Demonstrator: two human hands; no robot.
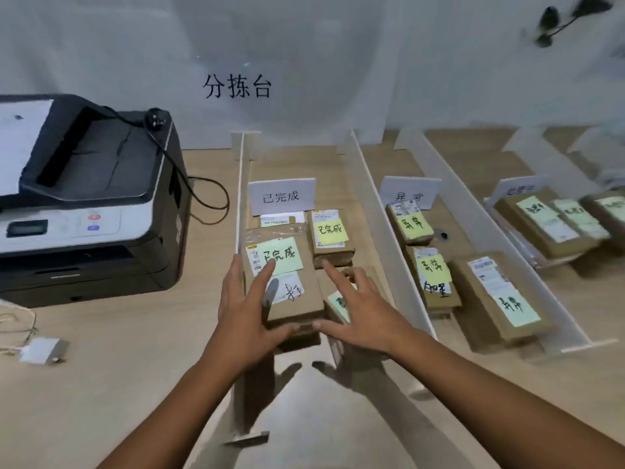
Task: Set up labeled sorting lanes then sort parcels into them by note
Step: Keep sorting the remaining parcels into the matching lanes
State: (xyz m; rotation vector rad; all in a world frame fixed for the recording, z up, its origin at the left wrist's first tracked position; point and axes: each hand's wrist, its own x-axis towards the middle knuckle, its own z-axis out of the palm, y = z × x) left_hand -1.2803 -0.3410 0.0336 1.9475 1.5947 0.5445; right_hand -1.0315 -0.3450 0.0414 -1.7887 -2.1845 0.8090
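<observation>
The printer [88, 198] stands left of the lane dividers [378, 211], with parcels [497, 296] between them.

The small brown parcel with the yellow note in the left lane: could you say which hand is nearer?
Right. The right hand has its index fingertip at the front of the small brown parcel; the left hand rests on the larger green-noted parcel.

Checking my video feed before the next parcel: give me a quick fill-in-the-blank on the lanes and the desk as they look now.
1. The left hand and right hand are both in the lane whose label card reads ____.
2. The lane with the 异常 card holds ____ parcels.
3. On the table, left of the lanes, stands a ____.
Missing words: 已完成; three; printer.
</observation>
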